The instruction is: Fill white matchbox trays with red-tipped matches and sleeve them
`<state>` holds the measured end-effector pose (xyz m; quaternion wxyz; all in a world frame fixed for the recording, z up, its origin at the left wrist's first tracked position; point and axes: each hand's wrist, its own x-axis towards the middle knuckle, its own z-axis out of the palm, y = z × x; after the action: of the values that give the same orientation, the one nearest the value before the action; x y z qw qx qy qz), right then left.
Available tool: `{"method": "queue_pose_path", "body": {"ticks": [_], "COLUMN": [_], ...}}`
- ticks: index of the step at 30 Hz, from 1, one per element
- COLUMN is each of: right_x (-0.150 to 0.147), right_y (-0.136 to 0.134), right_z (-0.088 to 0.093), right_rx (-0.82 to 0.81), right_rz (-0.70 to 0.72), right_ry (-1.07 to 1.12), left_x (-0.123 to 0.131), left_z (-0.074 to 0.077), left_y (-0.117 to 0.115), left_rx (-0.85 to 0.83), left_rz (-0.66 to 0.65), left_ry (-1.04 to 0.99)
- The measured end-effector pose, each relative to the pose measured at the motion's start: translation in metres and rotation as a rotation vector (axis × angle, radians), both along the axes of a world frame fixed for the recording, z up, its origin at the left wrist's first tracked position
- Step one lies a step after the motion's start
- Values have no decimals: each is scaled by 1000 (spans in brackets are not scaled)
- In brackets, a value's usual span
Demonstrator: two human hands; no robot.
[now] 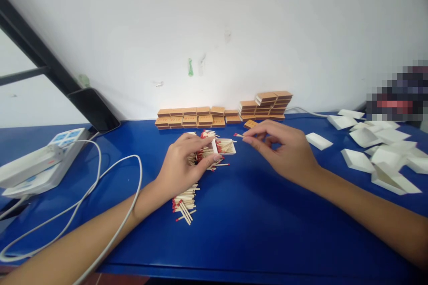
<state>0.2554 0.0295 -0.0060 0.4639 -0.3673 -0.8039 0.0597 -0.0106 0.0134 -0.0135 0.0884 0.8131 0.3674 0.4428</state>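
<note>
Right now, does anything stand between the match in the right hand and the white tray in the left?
Nothing visible does: only blue tabletop shows between the match, pinched in the right hand, and the white tray, held in the left hand.

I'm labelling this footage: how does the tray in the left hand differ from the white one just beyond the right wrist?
The held tray has matches in it; the loose tray shows none. The held tray is gripped by the left hand, while the loose tray lies on the blue table. Both are white.
</note>
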Motion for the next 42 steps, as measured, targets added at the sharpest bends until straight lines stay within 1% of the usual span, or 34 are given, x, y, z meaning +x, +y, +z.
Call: {"method": "queue_pose_path", "body": {"ticks": [2, 5, 7, 10, 15, 18, 23, 30, 33, 36, 42], "right_x": [-4, -9, -12, -11, -9, -8, -7, -5, -5, -6, -4], "right_y": [-5, -15, -19, -20, -17, -16, -14, -12, -12, -12, -10], "right_z": [0, -1, 0, 1, 1, -1, -3, -3, -3, -5, -7], "right_rx": [-25, -17, -5, -1, 11, 28, 57, 92, 98, 98, 87], "right_rz": [50, 130, 151, 141, 65, 43, 83, 136, 160, 159, 147], "right_ry": [-5, -46, -65, -67, -56, -61, -89, -121, -122, -122, -142], "left_x": [1, 3, 5, 6, 5, 5, 6, 6, 6, 7, 6], "left_z": [-1, -1, -1, 0, 2, 2, 1, 3, 3, 2, 1], "left_y": [-1, -3, -4, -4, -4, -4, -5, -5, -6, -6, -5], "left_rx": [-9, -30, -54, -63, -46, -60, -67, -52, -43, -39, -40], "left_rz": [-30, -84, -114, -133, -117, -123, -140, -125, -143, -157, -136], "left_ry": [3, -15, -27, -39, -48, -45, -25, -45, -49, -34, -10]}}
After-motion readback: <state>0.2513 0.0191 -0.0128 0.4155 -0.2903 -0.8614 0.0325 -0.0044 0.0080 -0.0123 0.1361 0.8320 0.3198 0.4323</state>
